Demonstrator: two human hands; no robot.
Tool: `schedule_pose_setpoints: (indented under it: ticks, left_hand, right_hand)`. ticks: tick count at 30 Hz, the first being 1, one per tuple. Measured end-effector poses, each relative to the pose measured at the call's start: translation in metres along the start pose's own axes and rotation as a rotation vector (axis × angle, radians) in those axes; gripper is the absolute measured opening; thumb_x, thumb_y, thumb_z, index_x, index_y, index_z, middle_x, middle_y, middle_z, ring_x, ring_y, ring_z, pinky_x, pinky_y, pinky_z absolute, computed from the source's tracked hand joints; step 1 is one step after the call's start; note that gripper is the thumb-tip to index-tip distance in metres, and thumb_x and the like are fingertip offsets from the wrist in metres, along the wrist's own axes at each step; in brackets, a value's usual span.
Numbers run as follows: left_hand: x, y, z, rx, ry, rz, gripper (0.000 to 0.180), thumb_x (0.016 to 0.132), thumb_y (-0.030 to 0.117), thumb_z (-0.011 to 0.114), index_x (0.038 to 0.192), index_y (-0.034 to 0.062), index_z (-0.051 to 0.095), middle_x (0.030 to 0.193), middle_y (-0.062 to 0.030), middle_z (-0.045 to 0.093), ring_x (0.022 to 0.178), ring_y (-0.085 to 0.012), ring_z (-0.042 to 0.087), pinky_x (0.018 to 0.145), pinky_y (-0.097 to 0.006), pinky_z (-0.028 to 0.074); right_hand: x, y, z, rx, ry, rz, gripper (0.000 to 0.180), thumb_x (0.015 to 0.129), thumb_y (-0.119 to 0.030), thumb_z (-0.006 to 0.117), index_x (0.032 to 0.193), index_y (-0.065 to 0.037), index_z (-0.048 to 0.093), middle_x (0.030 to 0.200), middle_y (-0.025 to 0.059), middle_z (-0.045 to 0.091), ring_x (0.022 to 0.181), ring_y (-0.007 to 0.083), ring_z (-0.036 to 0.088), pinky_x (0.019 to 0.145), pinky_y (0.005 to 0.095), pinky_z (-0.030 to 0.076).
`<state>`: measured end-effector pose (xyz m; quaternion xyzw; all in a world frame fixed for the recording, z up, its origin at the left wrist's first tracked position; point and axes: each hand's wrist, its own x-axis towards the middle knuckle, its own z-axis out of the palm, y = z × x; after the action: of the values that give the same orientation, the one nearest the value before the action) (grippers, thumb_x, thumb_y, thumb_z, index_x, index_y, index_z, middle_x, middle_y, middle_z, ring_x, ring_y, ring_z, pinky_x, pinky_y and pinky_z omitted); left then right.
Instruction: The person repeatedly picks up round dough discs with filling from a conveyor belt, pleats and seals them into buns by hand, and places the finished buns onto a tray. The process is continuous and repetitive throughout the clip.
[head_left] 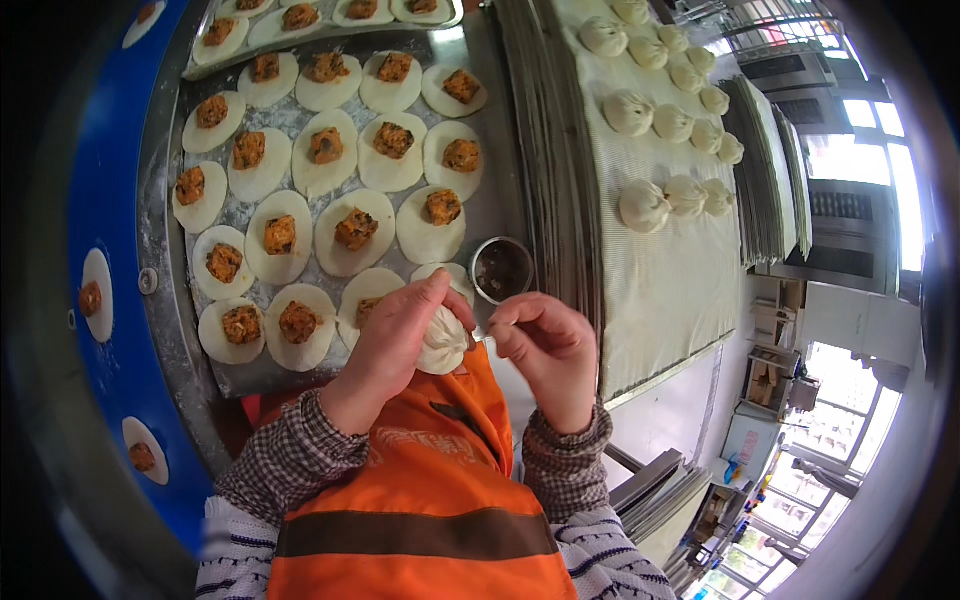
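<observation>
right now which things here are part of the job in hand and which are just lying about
In use: left hand and right hand pinching a bun; filled wrappers on the tray; finished buns on the cloth.
Lying about: small metal cup; stacked trays.

We see a small, pale white dough bun, partly pleated and gathered toward its top, held just off the near edge of the floured grey metal tray and below the small round metal cup that stands at that tray's near right corner. It sits cupped in the left hand, whose fingers wrap its far and left side, while the right hand pinches at its upper right edge with thumb and forefinger. Its filling is hidden from us; only the soft, folded dough skin shows, tilted slightly toward the right hand.
</observation>
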<state>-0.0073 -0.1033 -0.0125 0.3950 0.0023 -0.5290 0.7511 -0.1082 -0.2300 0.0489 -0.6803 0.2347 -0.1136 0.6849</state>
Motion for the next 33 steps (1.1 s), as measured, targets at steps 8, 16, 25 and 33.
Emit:
schedule_pose_setpoints:
  ticks: [8,16,25,33]
  left_hand:
    - [-0.021,-0.005,0.019,0.149,-0.033,0.221,0.045,0.100,0.036,0.040,0.081,0.0007,0.060,0.076,-0.0020,0.058,0.070,-0.0069,0.053,0.065,-0.022,0.044]
    - [-0.039,-0.011,0.026,0.199,-0.027,0.276,0.044,0.100,0.035,0.039,0.080,0.0012,0.060,0.076,-0.0018,0.058,0.070,-0.0073,0.052,0.065,-0.023,0.043]
    - [-0.046,-0.007,0.035,0.045,-0.200,0.329,0.041,0.101,0.036,0.036,0.096,0.0003,0.057,0.082,-0.0069,0.060,0.077,-0.0136,0.058,0.069,-0.027,0.048]
    - [-0.033,-0.003,0.076,-0.123,-0.275,0.195,0.043,0.100,0.040,0.034,0.113,0.0031,0.052,0.087,-0.0078,0.059,0.078,-0.0144,0.060,0.069,-0.027,0.051]
  right_hand:
    - [-0.025,-0.007,0.004,-0.387,-0.106,-0.345,0.013,0.075,0.001,0.071,0.086,0.000,0.063,0.085,0.0093,0.065,0.072,0.0192,0.061,0.061,0.0267,0.048]
    - [-0.048,-0.010,0.014,-0.728,-0.031,-0.707,0.027,0.065,0.002,0.072,0.090,-0.004,0.064,0.086,0.0092,0.063,0.069,0.0242,0.061,0.059,0.0322,0.050]
    - [-0.076,-0.033,0.000,-0.646,0.017,-0.624,0.041,0.070,-0.015,0.079,0.103,-0.002,0.058,0.098,0.0113,0.058,0.071,0.0201,0.060,0.061,0.0287,0.051]
    - [-0.076,-0.046,-0.026,-0.559,0.020,-0.502,0.044,0.074,-0.012,0.075,0.114,-0.004,0.056,0.113,0.0123,0.053,0.070,0.0187,0.060,0.061,0.0278,0.051]
